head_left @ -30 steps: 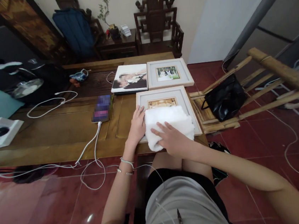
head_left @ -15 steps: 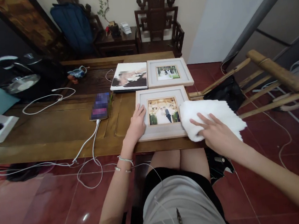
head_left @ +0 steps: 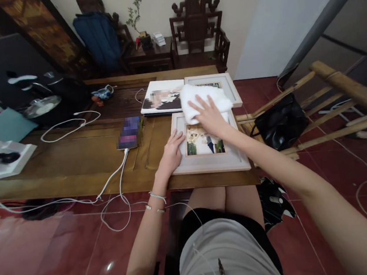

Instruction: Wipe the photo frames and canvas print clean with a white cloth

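Note:
Flat on the table in front of me lies a light wooden picture frame with a wedding photo, its upper part hidden. My left hand grips the left edge of this frame, fingers over the rim. A folded white towel is under my right hand, whose spread fingers hold it down against the frame's far edge. The towel also overlaps a second picture frame behind, covering most of its photo. To the left of that one sits a white photo album or panel with a picture on top.
Left on the wooden table are a phone on a white cable, a coiled cable and a white power strip. A bamboo chair holding a black bag stands to the right. Loose cables hang off the front edge.
My right hand has moved the towel from the near frame's right side up and left to its far edge. My left hand stays on the frame. The view has shifted slightly.

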`<action>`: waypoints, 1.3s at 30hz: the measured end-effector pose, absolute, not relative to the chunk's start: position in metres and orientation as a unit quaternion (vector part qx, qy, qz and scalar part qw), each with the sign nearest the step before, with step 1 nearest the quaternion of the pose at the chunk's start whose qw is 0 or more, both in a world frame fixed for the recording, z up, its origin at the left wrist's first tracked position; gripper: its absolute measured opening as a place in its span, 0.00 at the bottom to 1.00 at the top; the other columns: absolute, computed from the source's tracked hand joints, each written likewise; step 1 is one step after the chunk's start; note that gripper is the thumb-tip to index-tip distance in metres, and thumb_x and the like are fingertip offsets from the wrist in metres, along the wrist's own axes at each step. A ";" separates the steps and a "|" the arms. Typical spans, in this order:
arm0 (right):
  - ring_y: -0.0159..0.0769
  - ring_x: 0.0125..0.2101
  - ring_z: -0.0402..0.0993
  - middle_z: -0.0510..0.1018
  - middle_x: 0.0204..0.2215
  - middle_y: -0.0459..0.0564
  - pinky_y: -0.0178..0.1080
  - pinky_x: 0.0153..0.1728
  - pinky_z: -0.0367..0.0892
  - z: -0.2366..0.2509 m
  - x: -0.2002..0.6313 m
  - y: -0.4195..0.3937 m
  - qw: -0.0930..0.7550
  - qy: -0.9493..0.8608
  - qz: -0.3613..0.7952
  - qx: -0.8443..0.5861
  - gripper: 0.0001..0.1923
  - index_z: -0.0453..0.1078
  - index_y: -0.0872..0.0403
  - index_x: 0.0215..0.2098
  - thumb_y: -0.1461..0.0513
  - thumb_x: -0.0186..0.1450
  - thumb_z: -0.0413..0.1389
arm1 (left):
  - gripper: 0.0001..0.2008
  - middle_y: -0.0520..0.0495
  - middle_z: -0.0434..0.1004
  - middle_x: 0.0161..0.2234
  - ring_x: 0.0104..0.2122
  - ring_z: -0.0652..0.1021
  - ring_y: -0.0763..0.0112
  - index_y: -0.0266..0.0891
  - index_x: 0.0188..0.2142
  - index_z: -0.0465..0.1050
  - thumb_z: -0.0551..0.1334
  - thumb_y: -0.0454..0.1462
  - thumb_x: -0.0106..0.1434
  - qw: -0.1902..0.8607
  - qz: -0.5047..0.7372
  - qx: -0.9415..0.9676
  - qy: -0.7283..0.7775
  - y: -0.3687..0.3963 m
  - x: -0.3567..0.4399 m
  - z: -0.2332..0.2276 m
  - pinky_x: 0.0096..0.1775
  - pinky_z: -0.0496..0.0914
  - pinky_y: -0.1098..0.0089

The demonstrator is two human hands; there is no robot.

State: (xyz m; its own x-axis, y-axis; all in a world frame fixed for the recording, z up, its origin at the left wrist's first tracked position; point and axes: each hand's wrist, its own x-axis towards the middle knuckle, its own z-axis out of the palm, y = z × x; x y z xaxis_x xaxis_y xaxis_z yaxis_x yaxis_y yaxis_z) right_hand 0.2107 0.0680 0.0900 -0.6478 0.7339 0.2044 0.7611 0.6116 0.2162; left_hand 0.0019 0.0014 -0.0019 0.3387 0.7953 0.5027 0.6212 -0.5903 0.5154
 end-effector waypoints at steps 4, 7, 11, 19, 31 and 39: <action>0.54 0.66 0.42 0.57 0.65 0.52 0.59 0.62 0.40 0.081 0.171 0.073 0.017 -0.913 -0.122 -0.389 0.18 0.74 0.60 0.47 0.68 0.68 0.44 | 0.26 0.39 0.71 0.56 0.63 0.61 0.59 0.35 0.52 0.70 0.49 0.20 0.56 0.111 0.381 0.807 0.438 0.002 0.003 -0.003 0.61 0.60 0.48; 0.56 0.65 0.46 0.60 0.64 0.54 0.61 0.61 0.43 0.078 0.177 0.073 -0.003 -0.905 -0.113 -0.409 0.19 0.74 0.61 0.48 0.70 0.67 0.45 | 0.26 0.38 0.71 0.56 0.63 0.62 0.58 0.34 0.52 0.70 0.50 0.20 0.56 0.110 0.383 0.804 0.442 0.001 0.004 -0.003 0.61 0.61 0.48; 0.56 0.64 0.49 0.61 0.63 0.54 0.64 0.60 0.45 0.083 0.221 0.070 -0.034 -0.885 -0.115 -0.450 0.20 0.76 0.59 0.45 0.74 0.61 0.46 | 0.26 0.39 0.72 0.55 0.63 0.62 0.58 0.34 0.52 0.69 0.50 0.20 0.56 0.113 0.389 0.797 0.448 0.000 0.005 -0.003 0.61 0.61 0.49; 0.54 0.63 0.51 0.63 0.62 0.53 0.62 0.59 0.50 0.090 0.302 0.032 -0.086 -0.845 -0.107 -0.517 0.25 0.76 0.57 0.45 0.76 0.57 0.46 | 0.25 0.37 0.71 0.56 0.63 0.61 0.58 0.33 0.51 0.70 0.49 0.20 0.56 0.108 0.365 0.798 0.467 -0.002 0.006 0.001 0.61 0.61 0.49; 0.55 0.62 0.56 0.63 0.62 0.58 0.54 0.58 0.60 0.104 0.305 -0.095 -0.077 -0.901 0.033 -0.426 0.28 0.76 0.58 0.47 0.76 0.52 0.47 | 0.27 0.40 0.69 0.58 0.64 0.61 0.60 0.36 0.53 0.70 0.49 0.21 0.57 0.126 0.376 0.798 0.453 -0.003 0.003 0.002 0.62 0.59 0.50; 0.54 0.63 0.53 0.59 0.64 0.60 0.54 0.57 0.58 0.089 0.300 0.020 -0.042 -0.868 -0.034 -0.493 0.29 0.71 0.61 0.52 0.76 0.54 0.46 | 0.27 0.43 0.69 0.58 0.64 0.61 0.61 0.37 0.53 0.70 0.49 0.21 0.57 0.128 0.374 0.802 0.448 -0.005 0.003 0.006 0.63 0.59 0.50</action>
State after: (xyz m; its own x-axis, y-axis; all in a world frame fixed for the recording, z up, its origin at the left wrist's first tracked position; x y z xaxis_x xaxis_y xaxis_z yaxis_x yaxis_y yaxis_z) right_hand 0.2997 0.0200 0.0891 -0.5099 0.8593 -0.0393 0.8537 0.5111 0.0996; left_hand 0.0029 -0.0052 0.0057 0.3183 0.8141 0.4857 0.6230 -0.5658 0.5401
